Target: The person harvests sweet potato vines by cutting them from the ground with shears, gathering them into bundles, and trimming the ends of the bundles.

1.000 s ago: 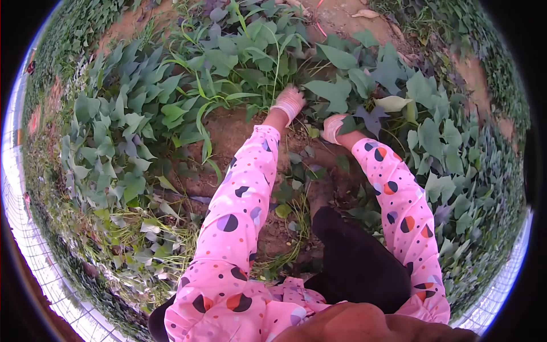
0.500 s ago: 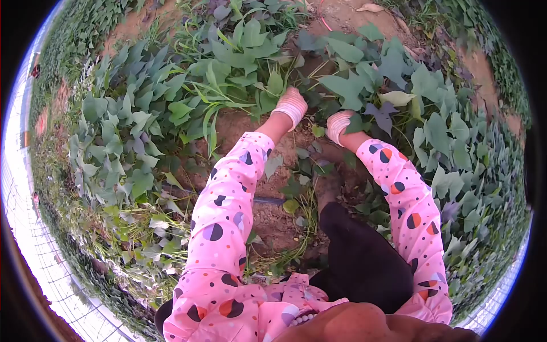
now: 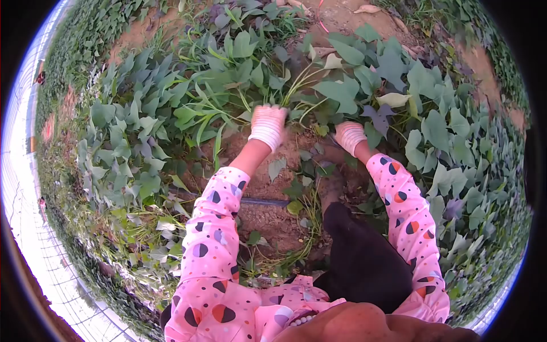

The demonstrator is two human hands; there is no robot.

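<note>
My left hand (image 3: pixel 268 124), in a pale striped glove, is closed around a bunch of leafy vine stems (image 3: pixel 297 85) that fan out beyond its fingers. Its fingertips are slightly blurred. My right hand (image 3: pixel 349 135), gloved alike, is low beside the vines, a short way to the right. Its fingers are curled, and a thin dark edge shows by them, too small to name. Broad green leaves (image 3: pixel 342 93) and one purple leaf (image 3: pixel 378 118) are close to the right hand. Brown soil (image 3: pixel 268 171) shows between my arms.
A dark thin pipe (image 3: pixel 265 202) crosses the soil below my left hand. My dark-clad leg (image 3: pixel 364 256) is bent between my arms. Cut-looking stems (image 3: pixel 310 222) lie beside it. Dense vines (image 3: pixel 131 125) spread on both sides, and a wire mesh fence (image 3: pixel 34 228) runs along the left.
My left hand has moved left and toward me, and the stems by it now stand exposed and splayed. My right hand has shifted slightly right and toward me.
</note>
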